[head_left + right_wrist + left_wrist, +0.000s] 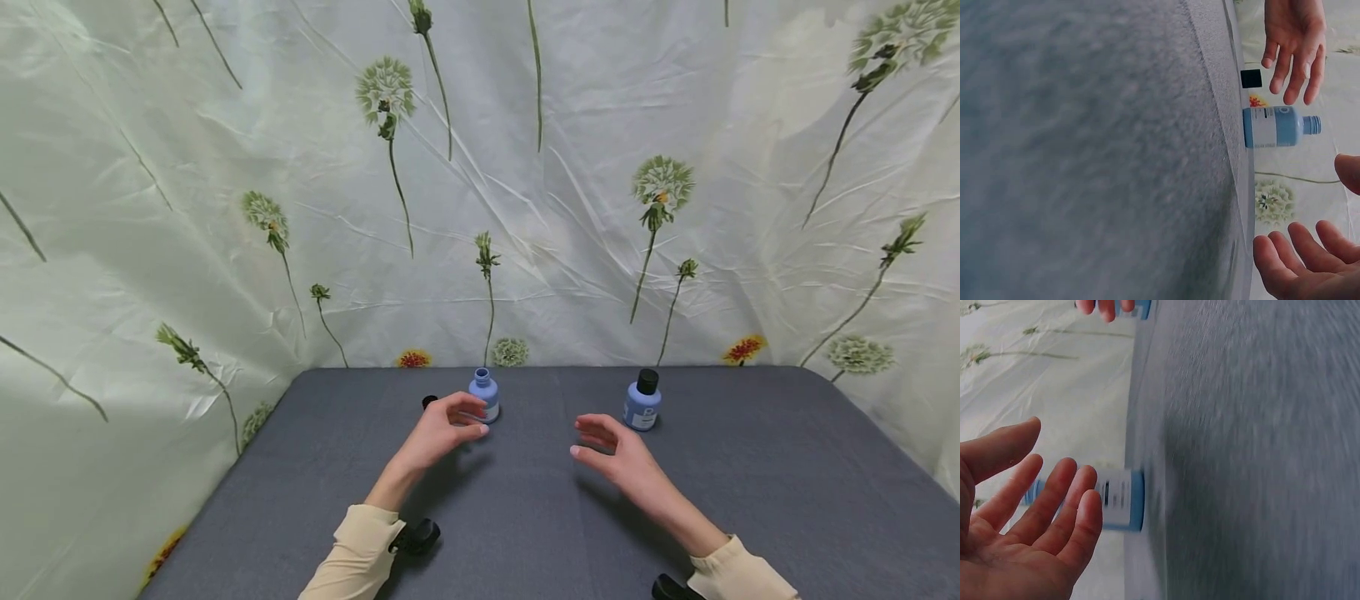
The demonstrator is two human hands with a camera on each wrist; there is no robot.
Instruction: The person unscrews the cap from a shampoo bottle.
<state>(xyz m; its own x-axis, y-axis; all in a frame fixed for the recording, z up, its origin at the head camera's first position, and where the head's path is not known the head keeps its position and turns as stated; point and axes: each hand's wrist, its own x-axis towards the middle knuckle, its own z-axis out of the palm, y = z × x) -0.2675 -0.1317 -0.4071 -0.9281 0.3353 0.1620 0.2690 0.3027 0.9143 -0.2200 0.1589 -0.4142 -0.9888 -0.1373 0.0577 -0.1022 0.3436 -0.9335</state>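
An uncapped blue bottle [483, 390] with a white label stands upright toward the back of the table, its threaded neck bare. My left hand [447, 423] hovers just in front of it, fingers loosely bent and holding nothing; in the head view the fingers overlap the bottle's lower part. Partly hidden behind that hand is a black cap [1251, 79], which sits on the table beside the bottle. To the right stands a second blue bottle [642, 404] with its black cap on. My right hand [617, 454] is in the air in front and left of it, fingers relaxed, palm facing inward, nothing held.
A dark grey cloth covers the table [517, 517]. Behind and to the left hangs a pale curtain [570, 250] printed with dandelions, close to the table's back edge. Each wrist wears a black camera [420, 537] near the cream sleeve.
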